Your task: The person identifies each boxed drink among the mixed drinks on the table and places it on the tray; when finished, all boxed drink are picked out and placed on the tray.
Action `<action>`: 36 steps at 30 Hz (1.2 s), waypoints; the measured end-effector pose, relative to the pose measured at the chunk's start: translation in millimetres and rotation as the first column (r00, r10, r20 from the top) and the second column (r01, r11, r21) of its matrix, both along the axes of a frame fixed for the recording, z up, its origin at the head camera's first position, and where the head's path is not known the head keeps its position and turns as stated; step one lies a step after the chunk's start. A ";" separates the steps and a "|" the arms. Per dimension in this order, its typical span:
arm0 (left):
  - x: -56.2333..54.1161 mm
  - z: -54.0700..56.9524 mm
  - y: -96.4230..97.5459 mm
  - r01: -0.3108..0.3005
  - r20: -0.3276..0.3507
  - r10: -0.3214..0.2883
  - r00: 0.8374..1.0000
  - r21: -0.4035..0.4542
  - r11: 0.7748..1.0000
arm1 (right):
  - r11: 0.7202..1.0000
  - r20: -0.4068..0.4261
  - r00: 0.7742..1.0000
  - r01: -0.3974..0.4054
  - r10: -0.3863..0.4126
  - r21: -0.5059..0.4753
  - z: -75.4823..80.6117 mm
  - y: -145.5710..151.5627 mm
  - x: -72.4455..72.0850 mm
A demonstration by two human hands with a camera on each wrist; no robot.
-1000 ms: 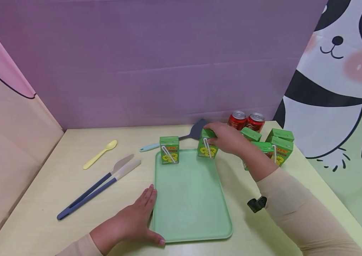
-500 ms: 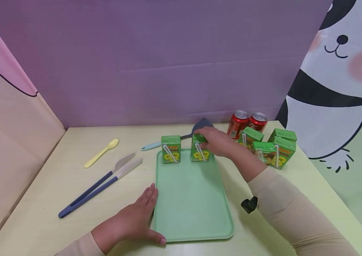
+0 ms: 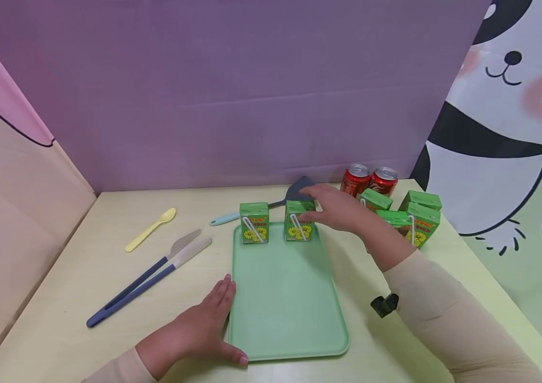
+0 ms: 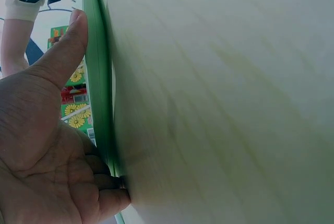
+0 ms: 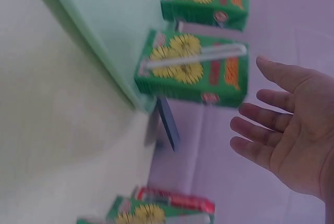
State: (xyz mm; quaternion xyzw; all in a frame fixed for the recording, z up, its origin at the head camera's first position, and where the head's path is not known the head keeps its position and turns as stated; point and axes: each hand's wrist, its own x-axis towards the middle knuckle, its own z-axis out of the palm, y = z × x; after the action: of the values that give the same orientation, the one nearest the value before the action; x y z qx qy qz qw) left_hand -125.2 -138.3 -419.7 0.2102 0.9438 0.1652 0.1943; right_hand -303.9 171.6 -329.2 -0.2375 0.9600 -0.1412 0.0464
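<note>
- If taking hold with right grip [image 3: 340,210], find nearest carton [image 5: 193,70] upright on tray [image 3: 287,308], just left of fingertips.
- Read right grip as relaxed, holding nothing; left grip [image 3: 199,325] clasping nothing, merely touching tray's rim.
- Expect modest weight, smooth stiffish card, likely to dent.
- Pinch lightly across side faces, clear of straw [image 5: 193,57].

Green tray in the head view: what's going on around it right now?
A person's left hand rests against the left edge of the green tray. Two juice cartons stand side by side at the tray's far end: the left carton and the right carton. The right hand is open beside the right carton, not gripping it. Four more cartons stand off the tray to the right, near two red cans.
</note>
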 end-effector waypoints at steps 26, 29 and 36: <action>-3.2 -1.5 -3.5 -0.006 -0.001 0.006 1.000 0.004 1.000 | 0.987 -0.032 0.987 0.157 -0.155 0.041 2.6 131.4 30.0; -3.2 -2.0 -3.7 -0.009 0.002 0.009 1.000 0.005 1.000 | 0.985 -0.052 0.988 0.150 -0.146 0.082 -4.3 133.4 30.7; -3.5 -2.0 -2.6 -0.007 0.005 0.007 1.000 0.007 1.000 | 0.978 -0.107 0.984 0.159 -0.145 0.135 -11.1 134.0 32.6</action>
State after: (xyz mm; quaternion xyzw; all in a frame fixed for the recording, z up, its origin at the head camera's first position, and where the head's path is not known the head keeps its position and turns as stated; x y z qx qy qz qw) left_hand -128.6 -140.9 -421.8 0.2072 0.9435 0.1694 0.1952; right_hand -271.3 305.5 -340.3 -0.1657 0.9841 -0.0633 0.0062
